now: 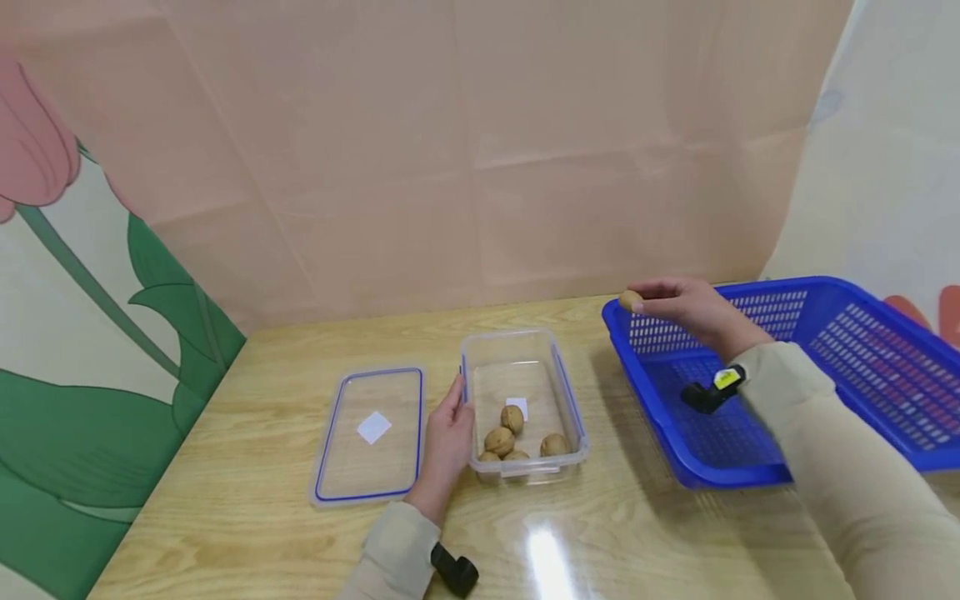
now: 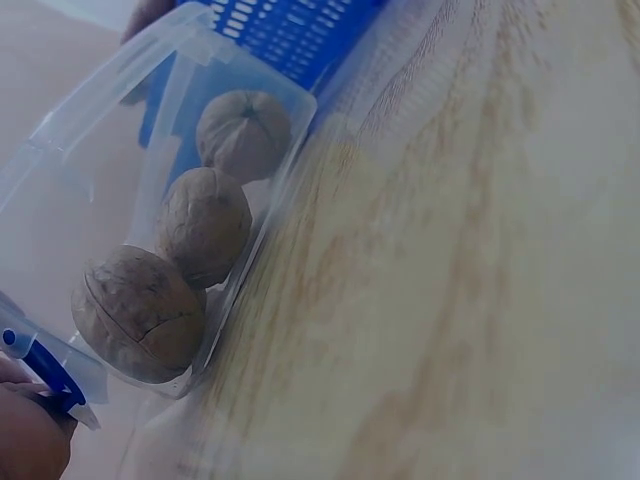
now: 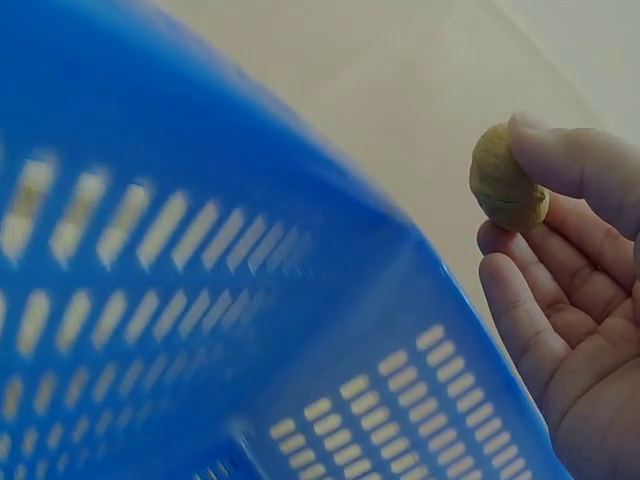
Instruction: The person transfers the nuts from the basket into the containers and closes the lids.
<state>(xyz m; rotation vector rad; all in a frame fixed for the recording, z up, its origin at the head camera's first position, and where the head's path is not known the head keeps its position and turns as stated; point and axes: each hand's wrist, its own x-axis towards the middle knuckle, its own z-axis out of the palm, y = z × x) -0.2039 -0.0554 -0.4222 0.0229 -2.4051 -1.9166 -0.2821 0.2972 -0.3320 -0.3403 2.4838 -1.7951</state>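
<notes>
My right hand (image 1: pixel 686 308) pinches a walnut (image 3: pixel 505 180) between thumb and fingertips, over the left rim of the blue plastic basket (image 1: pixel 667 433). A clear plastic food container (image 1: pixel 566 367) with a blue seal line stands on the table, left of the basket. Several walnuts (image 1: pixel 499 441) lie at its near end, beside a small white paper square (image 1: pixel 519 407) at its base. Against the container's left wall rests my left hand (image 1: pixel 447 437), its fingers fairly straight along the side. Close up in the left wrist view, walnuts (image 2: pixel 140 310) show through the clear wall, and a thumb is beside a side latch (image 2: pixel 45 370).
A clear lid (image 1: pixel 348 467) with a blue seal lies flat left of the container, a white paper square (image 1: pixel 374 427) at its middle. Behind the wooden table (image 1: pixel 247 467) hangs a pinkish sheet (image 1: pixel 360 167). A flower-printed panel (image 1: pixel 82 350) borders the left side.
</notes>
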